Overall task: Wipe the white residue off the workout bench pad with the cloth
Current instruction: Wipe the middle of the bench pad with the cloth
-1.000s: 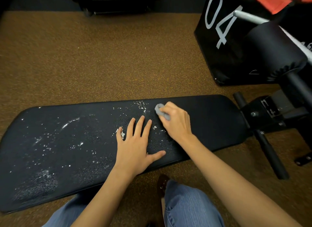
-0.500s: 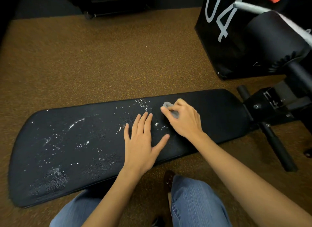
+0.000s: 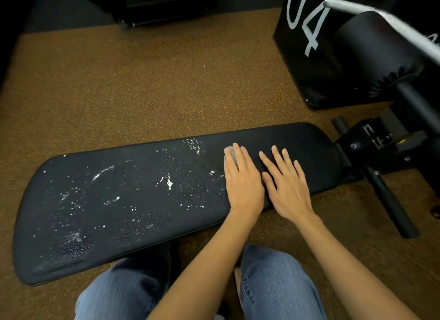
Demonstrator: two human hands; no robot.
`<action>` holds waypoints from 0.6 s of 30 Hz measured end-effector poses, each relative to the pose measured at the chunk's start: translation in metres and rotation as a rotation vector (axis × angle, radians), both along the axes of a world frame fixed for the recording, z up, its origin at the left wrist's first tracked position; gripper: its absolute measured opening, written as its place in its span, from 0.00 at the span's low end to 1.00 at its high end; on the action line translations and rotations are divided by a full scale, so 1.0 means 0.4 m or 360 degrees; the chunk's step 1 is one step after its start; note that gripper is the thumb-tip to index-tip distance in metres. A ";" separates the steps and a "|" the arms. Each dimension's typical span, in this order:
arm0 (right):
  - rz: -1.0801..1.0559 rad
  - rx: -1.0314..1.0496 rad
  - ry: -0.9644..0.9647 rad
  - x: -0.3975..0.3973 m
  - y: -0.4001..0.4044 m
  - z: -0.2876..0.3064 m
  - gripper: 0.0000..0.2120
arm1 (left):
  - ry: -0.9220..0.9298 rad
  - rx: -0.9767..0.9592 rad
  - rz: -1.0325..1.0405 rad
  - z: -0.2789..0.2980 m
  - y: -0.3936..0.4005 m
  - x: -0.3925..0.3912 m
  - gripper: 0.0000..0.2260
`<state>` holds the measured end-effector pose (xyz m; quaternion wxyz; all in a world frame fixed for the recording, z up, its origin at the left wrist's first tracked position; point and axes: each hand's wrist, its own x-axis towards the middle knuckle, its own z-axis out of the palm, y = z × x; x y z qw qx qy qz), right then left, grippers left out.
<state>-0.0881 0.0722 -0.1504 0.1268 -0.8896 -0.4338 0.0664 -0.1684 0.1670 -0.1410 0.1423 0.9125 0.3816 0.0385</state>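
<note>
The long black bench pad (image 3: 119, 200) lies across the brown floor in front of me. White residue (image 3: 169, 182) speckles its left and middle parts, while the right end looks dark and clean. A small grey cloth (image 3: 230, 153) peeks out from under the fingertips of my left hand (image 3: 242, 184), which lies flat on it, pressing it onto the pad. Just to the right, my right hand (image 3: 288, 188) rests palm down on the clean part with fingers spread and nothing in it.
The bench's black metal frame (image 3: 371, 138) and a foot bar (image 3: 390, 200) extend at the right. Behind them stand a black box marked "04" (image 3: 304, 57) and a black foam roller (image 3: 371, 50). Dark equipment (image 3: 154, 3) sits at the top. My jeans-clad knees (image 3: 273, 284) are below.
The cloth went from my right hand's pinch to under my left hand's flat fingers. My left hand moved right to it; my right hand let go and laid flat further right.
</note>
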 end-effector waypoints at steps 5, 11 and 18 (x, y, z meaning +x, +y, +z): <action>-0.0009 -0.0016 -0.0026 0.001 0.001 -0.004 0.24 | -0.0085 0.0064 -0.0417 0.001 0.056 -0.136 0.39; -0.0019 0.0021 -0.0012 -0.001 0.004 -0.010 0.24 | -0.0312 0.0120 -0.0638 -0.010 -0.014 -0.197 0.41; -0.0009 0.0034 -0.0013 0.003 0.003 -0.015 0.24 | -0.0563 -0.0274 -0.0500 -0.014 0.096 -0.073 0.32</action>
